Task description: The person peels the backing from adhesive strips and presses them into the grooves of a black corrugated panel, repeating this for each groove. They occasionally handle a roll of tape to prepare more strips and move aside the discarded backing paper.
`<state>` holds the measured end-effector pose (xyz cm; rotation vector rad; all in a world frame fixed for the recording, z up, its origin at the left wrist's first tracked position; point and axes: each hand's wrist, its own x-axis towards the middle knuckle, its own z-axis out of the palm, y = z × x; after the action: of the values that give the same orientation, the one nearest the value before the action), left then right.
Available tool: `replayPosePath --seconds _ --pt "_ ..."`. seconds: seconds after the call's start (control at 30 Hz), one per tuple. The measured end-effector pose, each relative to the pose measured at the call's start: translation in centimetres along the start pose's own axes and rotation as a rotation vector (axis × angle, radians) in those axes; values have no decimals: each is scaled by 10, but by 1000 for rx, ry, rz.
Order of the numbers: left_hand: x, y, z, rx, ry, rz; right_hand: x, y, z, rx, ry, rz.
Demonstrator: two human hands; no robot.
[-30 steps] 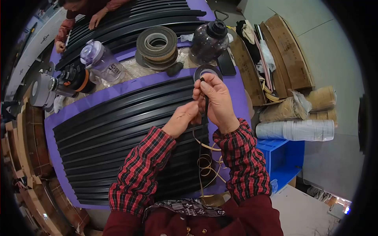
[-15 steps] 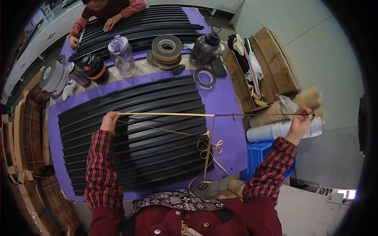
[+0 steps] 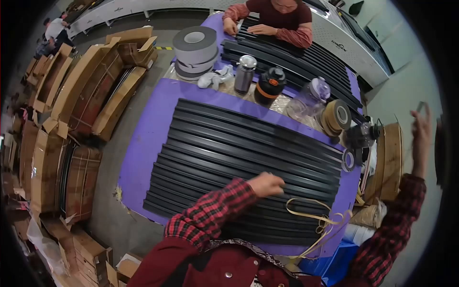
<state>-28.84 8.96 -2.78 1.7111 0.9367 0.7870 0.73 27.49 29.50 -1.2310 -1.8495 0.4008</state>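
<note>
My left hand [image 3: 267, 185] is over the middle of the black ribbed strips [image 3: 229, 148], its fingers curled closed; whatever they may hold is hidden. A thin pale-yellow tape strip [image 3: 306, 215] lies in loops and curls over the right end of the ribbed strips, just right of that hand. Far off to the right, past the table edge, my right hand [image 3: 420, 126] is raised. Its fingers look pinched together on something small and dark, slightly blurred, that I cannot make out.
Along the table's [image 3: 138, 158] far side stand grey tape rolls [image 3: 195, 43], a steel flask [image 3: 245, 74], a black bottle [image 3: 270, 86], a clear jug [image 3: 311, 98] and brown tape rolls [image 3: 334, 117]. A co-worker [image 3: 282, 24] leans over more black strips behind. Cardboard boxes [image 3: 81, 95] fill the left.
The view has swung left. The tape strip is no longer stretched between my hands. My left hand has come rightward over the ribbed strips, and my right hand has gone up and outward.
</note>
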Motion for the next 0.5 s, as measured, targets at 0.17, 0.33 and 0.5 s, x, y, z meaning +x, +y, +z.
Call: replayPosePath --seconds 0.17,0.33,0.5 --pt "-96 -147 -213 793 1140 -426 -36 -18 318 490 -537 424" --pt "-119 -202 -275 517 1070 -691 -99 -39 534 562 -868 438" --pt "-122 -190 -274 395 1100 -724 -134 -62 620 425 -923 422"
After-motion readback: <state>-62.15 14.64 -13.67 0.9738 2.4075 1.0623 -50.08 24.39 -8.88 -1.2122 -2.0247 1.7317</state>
